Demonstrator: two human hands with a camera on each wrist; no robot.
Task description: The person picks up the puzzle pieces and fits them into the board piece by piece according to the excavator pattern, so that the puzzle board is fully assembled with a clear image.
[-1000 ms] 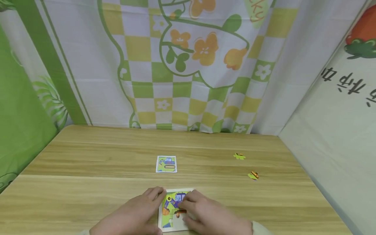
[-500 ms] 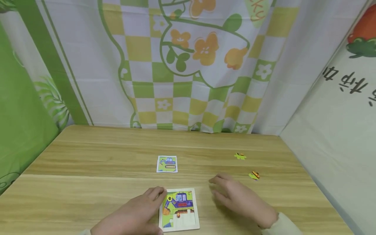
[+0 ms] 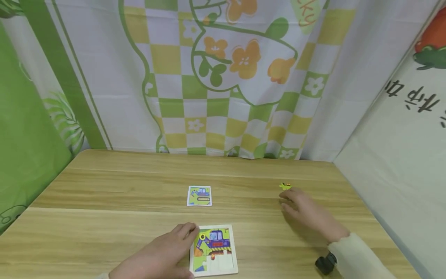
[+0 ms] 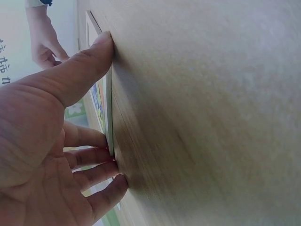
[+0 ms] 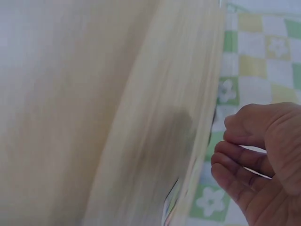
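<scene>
A square puzzle board (image 3: pixel 235 248) in a pale frame lies near the table's front, showing a blue and purple excavator picture, with bare pale board at the lower right. My left hand (image 3: pixel 156 252) rests along its left side: fingertips touch the far corner and the thumb (image 4: pixel 87 66) lies by the near one. Over the table's right side hovers my right hand (image 3: pixel 310 211), fingers loosely bent and nothing visible between them. Just beyond its fingertips lies a green puzzle piece (image 3: pixel 285 186). The spot of the second loose piece is hidden beneath this hand.
A small picture card (image 3: pixel 199 196) with the excavator lies behind the board. The wooden table (image 3: pixel 122 193) ends at a checked curtain (image 3: pixel 216 106) at the back. A black device (image 3: pixel 325 264) shows at the right wrist.
My right hand has left the puzzle board and moved right and away across the table, covering the nearer loose piece. My left hand stays at the board's left side.
</scene>
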